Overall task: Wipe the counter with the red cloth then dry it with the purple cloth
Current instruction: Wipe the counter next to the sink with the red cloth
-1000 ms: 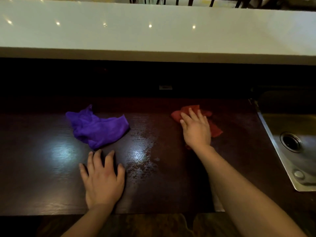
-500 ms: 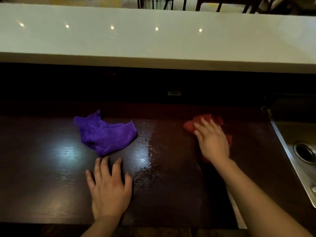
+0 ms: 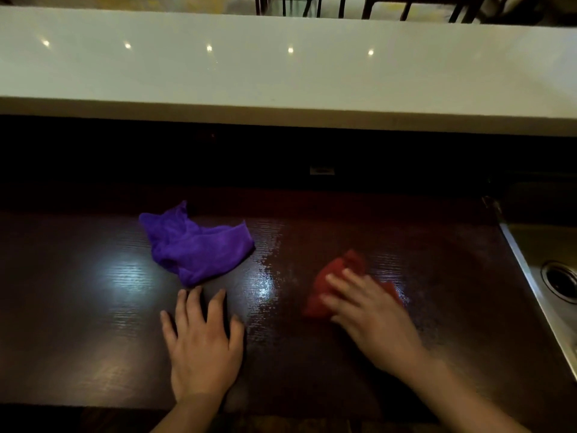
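A dark wood counter (image 3: 93, 307) fills the lower view, with a wet, shiny patch around its middle. My right hand (image 3: 368, 314) presses flat on the crumpled red cloth (image 3: 334, 276), blurred by motion, right of centre. The purple cloth (image 3: 196, 248) lies bunched on the counter left of centre, untouched. My left hand (image 3: 203, 345) rests palm down with fingers spread on the counter, its fingertips just short of the purple cloth's near edge.
A steel sink (image 3: 549, 270) with a round drain sits at the right edge of the counter. A raised white ledge (image 3: 281, 76) runs along the back, with a dark recess below it. Chair legs show beyond the ledge.
My right hand has dragged the red cloth from the back of the counter toward me and slightly left. My left hand stays planted. The purple cloth has not moved.
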A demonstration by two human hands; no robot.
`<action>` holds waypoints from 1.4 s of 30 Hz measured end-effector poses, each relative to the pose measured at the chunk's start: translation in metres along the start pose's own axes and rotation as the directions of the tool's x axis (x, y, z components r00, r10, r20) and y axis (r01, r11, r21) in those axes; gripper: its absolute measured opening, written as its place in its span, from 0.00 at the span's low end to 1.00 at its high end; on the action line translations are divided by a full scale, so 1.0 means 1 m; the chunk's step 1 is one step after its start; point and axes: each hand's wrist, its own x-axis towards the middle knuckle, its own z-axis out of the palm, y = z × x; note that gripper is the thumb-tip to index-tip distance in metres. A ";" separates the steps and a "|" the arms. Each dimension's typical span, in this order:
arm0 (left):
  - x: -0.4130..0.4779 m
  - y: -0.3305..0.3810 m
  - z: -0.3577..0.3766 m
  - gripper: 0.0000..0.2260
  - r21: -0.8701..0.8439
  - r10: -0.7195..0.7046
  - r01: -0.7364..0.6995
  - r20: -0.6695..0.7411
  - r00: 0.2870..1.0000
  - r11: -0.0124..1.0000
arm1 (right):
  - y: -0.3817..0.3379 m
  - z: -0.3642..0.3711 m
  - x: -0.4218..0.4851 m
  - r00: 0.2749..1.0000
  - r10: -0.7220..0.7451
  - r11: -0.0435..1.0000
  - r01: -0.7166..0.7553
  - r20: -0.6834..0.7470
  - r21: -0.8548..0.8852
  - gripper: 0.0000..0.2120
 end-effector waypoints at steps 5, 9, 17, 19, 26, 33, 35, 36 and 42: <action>-0.001 0.001 -0.001 0.26 -0.008 0.007 -0.007 -0.017 1.000 1.000 | 0.009 -0.038 0.027 0.858 0.464 0.842 -0.348 -0.222 0.412 0.10; -0.001 -0.001 0.002 0.26 -0.005 0.004 -0.004 -0.029 1.000 1.000 | -0.001 -0.055 0.047 0.818 0.568 0.164 -0.223 0.093 0.961 0.09; 0.000 -0.003 0.008 0.24 -0.009 0.015 -0.015 -0.067 0.998 1.000 | 0.031 -0.055 0.020 0.826 0.542 0.812 -0.469 -0.152 0.348 0.21; 0.000 -0.004 0.008 0.24 -0.003 0.012 -0.013 -0.061 0.998 1.000 | 0.006 -0.042 0.014 0.962 0.258 0.956 -0.242 -0.084 0.166 0.23; 0.000 -0.003 0.005 0.25 -0.012 0.005 -0.005 -0.042 0.999 1.000 | 0.020 -0.004 0.037 0.962 0.243 0.947 -0.207 0.124 -0.245 0.31; 0.000 -0.002 0.002 0.25 -0.006 0.009 -0.009 -0.025 1.000 1.000 | -0.023 0.006 0.054 0.960 0.251 0.955 -0.224 0.122 -0.196 0.33; 0.000 -0.003 0.003 0.25 0.009 0.010 -0.009 -0.022 1.000 1.000 | -0.058 0.021 0.015 0.987 0.033 0.990 -0.011 0.155 -0.144 0.31; 0.000 -0.004 0.004 0.25 0.013 0.010 -0.010 -0.025 1.000 1.000 | -0.068 0.026 -0.001 0.983 -0.057 0.989 0.080 0.173 -0.125 0.31; 0.001 -0.004 0.006 0.24 0.012 0.015 -0.014 -0.030 0.999 1.000 | -0.010 0.009 0.074 0.990 0.103 0.979 -0.083 0.100 -0.185 0.30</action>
